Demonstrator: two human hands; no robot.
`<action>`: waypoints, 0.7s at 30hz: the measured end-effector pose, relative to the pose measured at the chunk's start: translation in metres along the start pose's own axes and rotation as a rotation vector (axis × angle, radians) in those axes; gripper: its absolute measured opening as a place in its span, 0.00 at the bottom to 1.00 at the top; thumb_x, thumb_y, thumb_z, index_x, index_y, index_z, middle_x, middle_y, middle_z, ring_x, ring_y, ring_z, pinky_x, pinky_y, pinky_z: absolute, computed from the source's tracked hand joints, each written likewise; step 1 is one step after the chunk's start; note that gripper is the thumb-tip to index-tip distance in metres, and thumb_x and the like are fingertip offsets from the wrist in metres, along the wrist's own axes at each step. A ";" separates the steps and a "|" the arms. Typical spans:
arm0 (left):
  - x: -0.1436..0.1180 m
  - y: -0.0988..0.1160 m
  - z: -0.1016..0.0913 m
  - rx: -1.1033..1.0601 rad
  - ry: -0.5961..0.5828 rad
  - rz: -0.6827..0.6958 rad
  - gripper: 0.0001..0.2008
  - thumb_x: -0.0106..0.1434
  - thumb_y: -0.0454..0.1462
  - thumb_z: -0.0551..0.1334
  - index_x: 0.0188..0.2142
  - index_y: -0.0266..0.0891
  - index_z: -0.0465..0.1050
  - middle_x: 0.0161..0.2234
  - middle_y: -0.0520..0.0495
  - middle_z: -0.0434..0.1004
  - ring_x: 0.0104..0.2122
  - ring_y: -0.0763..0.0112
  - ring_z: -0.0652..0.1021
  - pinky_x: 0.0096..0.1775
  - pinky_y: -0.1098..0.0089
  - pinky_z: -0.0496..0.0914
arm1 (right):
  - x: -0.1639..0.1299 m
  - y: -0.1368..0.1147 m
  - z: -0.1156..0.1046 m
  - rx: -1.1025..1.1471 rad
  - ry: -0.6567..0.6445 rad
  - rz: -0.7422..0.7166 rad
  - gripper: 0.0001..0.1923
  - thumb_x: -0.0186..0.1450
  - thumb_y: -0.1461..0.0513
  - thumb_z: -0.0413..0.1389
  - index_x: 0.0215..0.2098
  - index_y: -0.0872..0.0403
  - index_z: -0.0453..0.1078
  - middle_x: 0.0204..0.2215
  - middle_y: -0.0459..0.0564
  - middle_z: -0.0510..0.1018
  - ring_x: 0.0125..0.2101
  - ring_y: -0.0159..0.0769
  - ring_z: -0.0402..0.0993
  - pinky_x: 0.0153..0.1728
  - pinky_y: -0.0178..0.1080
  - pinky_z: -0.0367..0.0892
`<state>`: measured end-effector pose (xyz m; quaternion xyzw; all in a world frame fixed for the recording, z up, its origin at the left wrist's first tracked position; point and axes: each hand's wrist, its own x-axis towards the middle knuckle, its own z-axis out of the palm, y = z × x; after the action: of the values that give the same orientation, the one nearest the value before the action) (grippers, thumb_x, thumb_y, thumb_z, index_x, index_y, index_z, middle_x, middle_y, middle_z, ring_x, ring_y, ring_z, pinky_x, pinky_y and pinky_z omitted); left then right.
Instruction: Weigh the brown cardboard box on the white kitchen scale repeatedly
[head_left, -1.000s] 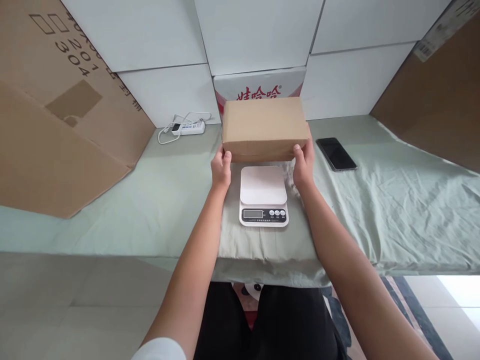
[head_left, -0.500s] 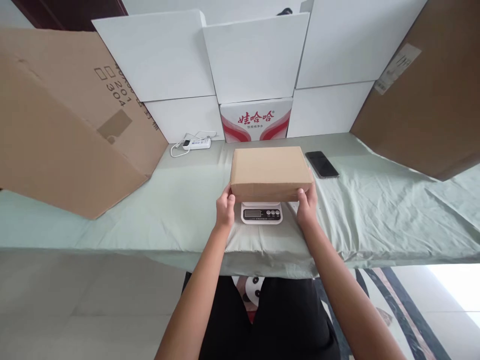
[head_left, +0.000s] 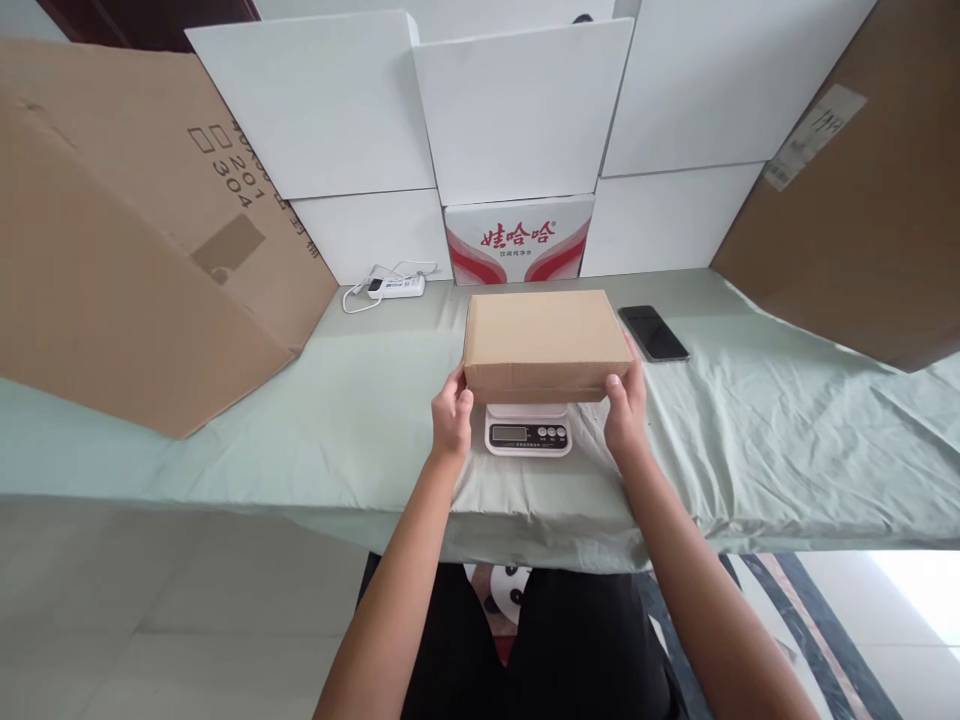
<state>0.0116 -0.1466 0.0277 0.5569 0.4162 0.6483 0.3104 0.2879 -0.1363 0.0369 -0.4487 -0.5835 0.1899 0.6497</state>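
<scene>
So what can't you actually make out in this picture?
- Scale display: too small to read, head view.
- Scale platform: covered by the cardboard box.
- Whether the box rests on the scale or hangs above it: unclear.
- Left hand and right hand: far fingers hidden behind the box.
- Phone: screen dark.

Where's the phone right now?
In the head view, the phone lies flat on the green cloth, just right of the cardboard box, beyond the right hand.
</scene>
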 end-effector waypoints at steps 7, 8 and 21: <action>0.070 -0.007 0.003 -0.048 0.034 0.063 0.38 0.69 0.70 0.64 0.57 0.41 0.81 0.55 0.36 0.90 0.59 0.46 0.87 0.60 0.53 0.80 | 0.067 -0.001 0.018 0.044 0.003 -0.117 0.44 0.72 0.30 0.56 0.78 0.39 0.68 0.77 0.55 0.73 0.80 0.67 0.64 0.83 0.76 0.57; 0.082 -0.011 0.005 -0.051 0.025 0.067 0.38 0.69 0.70 0.64 0.58 0.42 0.81 0.56 0.36 0.90 0.60 0.46 0.87 0.61 0.53 0.79 | 0.078 0.005 0.024 0.055 -0.002 -0.113 0.45 0.72 0.30 0.56 0.79 0.39 0.67 0.77 0.55 0.73 0.81 0.66 0.63 0.83 0.75 0.56; 0.124 -0.087 0.023 -0.111 0.063 -0.085 0.45 0.60 0.78 0.66 0.56 0.46 0.78 0.58 0.35 0.87 0.65 0.42 0.84 0.67 0.46 0.77 | 0.100 0.081 0.059 0.138 -0.107 0.067 0.54 0.66 0.27 0.57 0.82 0.41 0.61 0.83 0.54 0.66 0.86 0.64 0.53 0.87 0.70 0.47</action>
<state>0.0059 0.0058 0.0092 0.5002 0.4124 0.6737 0.3547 0.2804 0.0050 0.0255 -0.4113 -0.5873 0.2751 0.6405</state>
